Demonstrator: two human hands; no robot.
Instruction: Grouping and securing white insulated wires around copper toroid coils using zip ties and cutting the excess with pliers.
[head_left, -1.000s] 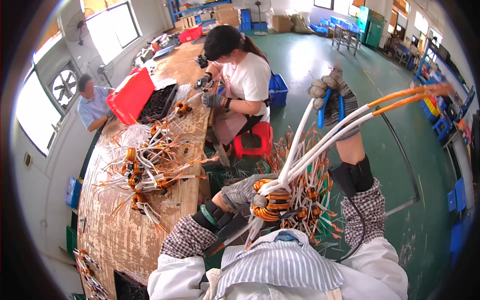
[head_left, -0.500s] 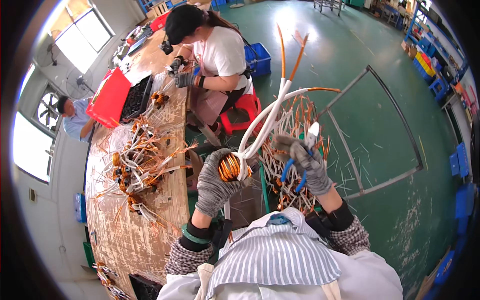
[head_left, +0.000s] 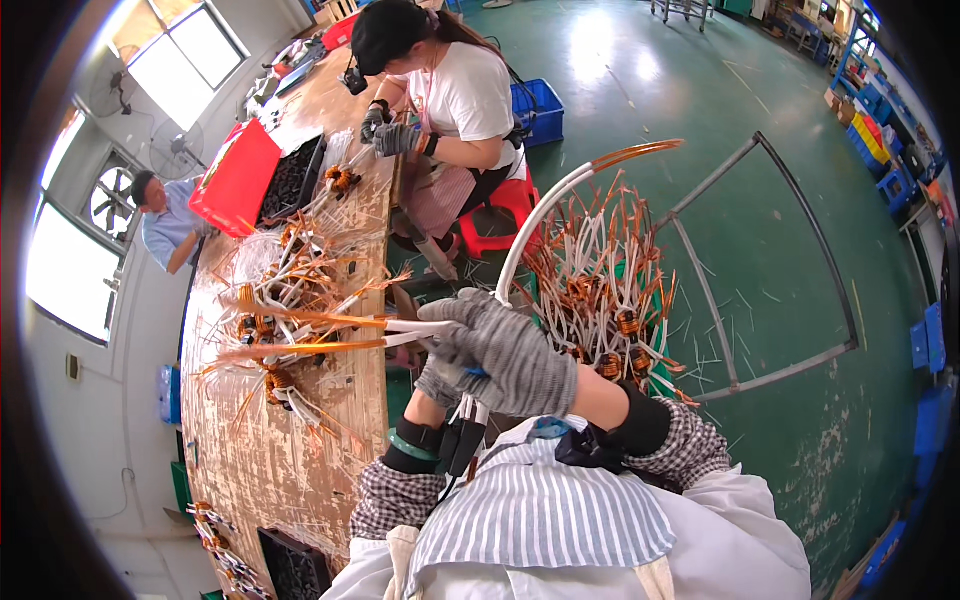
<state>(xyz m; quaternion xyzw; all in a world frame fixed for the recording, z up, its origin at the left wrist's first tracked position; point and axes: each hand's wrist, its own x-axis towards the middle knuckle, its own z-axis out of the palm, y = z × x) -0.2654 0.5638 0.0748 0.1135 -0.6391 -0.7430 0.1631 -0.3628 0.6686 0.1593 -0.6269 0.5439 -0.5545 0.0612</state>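
Observation:
My right hand [head_left: 515, 355], in a grey knit glove, is closed over the white wires [head_left: 415, 327] of a copper-wound coil. Two of these wires point left with bare copper ends. A third white wire [head_left: 520, 245] arches up and to the right, its copper tip bare. Beneath lies my left hand [head_left: 433, 385], also gloved and mostly covered; its fingers and the coil in it are hidden. A bit of blue handle [head_left: 477, 372], from the pliers in my right hand, shows between the hands.
A worn wooden table [head_left: 330, 470] on the left bears a heap of wired coils [head_left: 275, 325]. More coils [head_left: 610, 300] fill a green container at the right. A co-worker [head_left: 465, 90] sits ahead by a red stool [head_left: 510, 215]; another person [head_left: 165, 215] is across the table. A metal frame [head_left: 735, 300] stands right.
My right hand has moved left onto the wires and over my left hand. Two wires that stood up now point left. The pliers and coil, plain before, are mostly hidden.

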